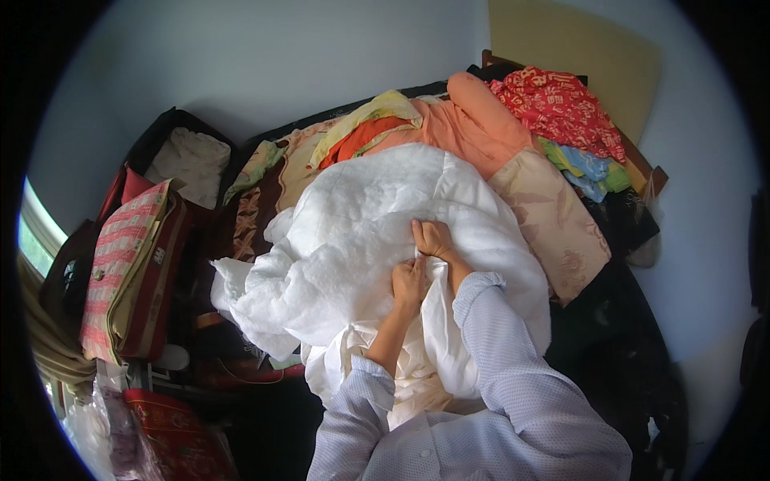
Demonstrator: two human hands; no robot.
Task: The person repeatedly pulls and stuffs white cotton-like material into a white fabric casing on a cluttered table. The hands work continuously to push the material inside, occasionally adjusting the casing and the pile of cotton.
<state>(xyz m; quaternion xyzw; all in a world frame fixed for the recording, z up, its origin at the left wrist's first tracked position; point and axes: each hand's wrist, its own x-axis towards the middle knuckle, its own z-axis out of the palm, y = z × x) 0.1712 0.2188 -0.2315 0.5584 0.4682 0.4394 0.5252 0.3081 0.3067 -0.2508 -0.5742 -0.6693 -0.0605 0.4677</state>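
Observation:
A bulky white padded quilt (343, 234) with fluffy wadding is heaped before me, over the bed's near side. At its middle, my left hand (409, 281) is closed on a fold of smooth white fabric (435, 300). My right hand (434, 239) grips the same white material just above and to the right, its thumb pointing up. The two hands nearly touch. Below them the smooth fabric hangs in folds, and cream cloth (415, 385) gathers against my shirt. What lies between the fingers is mostly hidden.
Behind the quilt lie a peach bedspread (475, 132), a floral cream panel (547, 222) and a red patterned cloth (562, 102). On the left stand a red-checked case (123, 270) and an open dark suitcase (171, 117) containing white cloth. A wooden bed end (643, 159) rises at right.

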